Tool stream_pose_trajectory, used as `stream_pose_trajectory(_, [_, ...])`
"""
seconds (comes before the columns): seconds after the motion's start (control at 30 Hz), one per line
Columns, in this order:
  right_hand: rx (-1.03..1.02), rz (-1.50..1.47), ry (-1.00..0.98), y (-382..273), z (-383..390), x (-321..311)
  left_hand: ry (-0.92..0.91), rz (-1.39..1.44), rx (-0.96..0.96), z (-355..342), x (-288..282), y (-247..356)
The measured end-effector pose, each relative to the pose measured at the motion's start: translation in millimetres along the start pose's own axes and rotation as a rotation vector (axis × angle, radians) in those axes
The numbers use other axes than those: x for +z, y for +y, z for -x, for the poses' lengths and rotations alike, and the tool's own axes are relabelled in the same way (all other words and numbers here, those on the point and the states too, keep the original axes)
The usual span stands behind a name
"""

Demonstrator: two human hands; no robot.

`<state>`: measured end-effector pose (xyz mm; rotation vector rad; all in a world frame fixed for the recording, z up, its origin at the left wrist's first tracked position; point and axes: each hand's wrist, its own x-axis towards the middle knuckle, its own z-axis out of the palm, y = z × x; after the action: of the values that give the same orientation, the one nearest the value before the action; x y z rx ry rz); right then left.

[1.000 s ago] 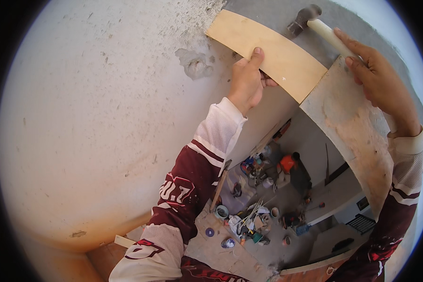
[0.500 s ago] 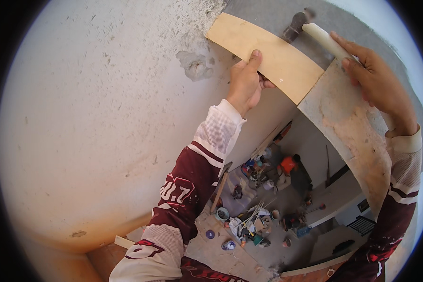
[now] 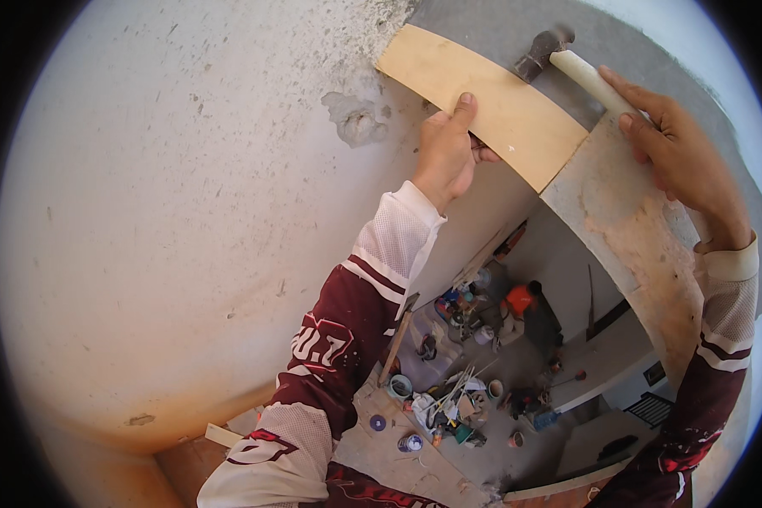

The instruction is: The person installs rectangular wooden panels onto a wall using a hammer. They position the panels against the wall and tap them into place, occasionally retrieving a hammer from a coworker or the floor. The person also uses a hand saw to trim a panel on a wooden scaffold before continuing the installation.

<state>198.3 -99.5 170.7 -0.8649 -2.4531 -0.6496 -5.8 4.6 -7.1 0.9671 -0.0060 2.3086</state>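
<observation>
My left hand (image 3: 449, 154) grips the lower edge of a pale, thin wooden board (image 3: 504, 97), thumb on its face and fingers curled beneath. The board lies against the grey edge of an overhead opening, its left end at the wall. My right hand (image 3: 676, 152) is closed around the pale handle of a hammer (image 3: 586, 76). The hammer's dark metal head (image 3: 543, 55) is just above the board's upper edge; whether it touches cannot be made out. The board's right end meets a stained, plaster-smeared panel (image 3: 635, 212), below my right hand.
A rough white wall (image 3: 169, 212) with a grey patch (image 3: 354, 118) rises on the left. Far below, a person in orange (image 3: 519, 298) is among tools and buckets. A bucket (image 3: 400, 386), a can (image 3: 411, 443) and a pile of sticks and bags (image 3: 453, 402) are on the lower surfaces.
The hammer head has shifted slightly right and down in the picture. My left hand keeps its hold on the board. Below, the person in orange has changed posture.
</observation>
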Motion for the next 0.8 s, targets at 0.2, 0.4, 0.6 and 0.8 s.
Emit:
stream_pose_trajectory(0.2, [-0.114, 0.024, 0.074, 9, -4, 11, 0.013, 0.013, -0.007, 2, 0, 1])
stream_pose_trajectory(0.4, [-0.256, 0.128, 0.164, 10, -17, 17, 0.017, -0.013, -0.036, 6, 5, 2])
stream_pose_trajectory(0.6, [-0.287, 0.133, 0.222, 1, -40, 27, 0.011, -0.028, -0.045, 2, 2, 4])
stream_pose_trajectory(0.8, [-0.37, 0.17, 0.195, -6, -59, 32, 0.04, -0.016, -0.023, 2, 5, 1])
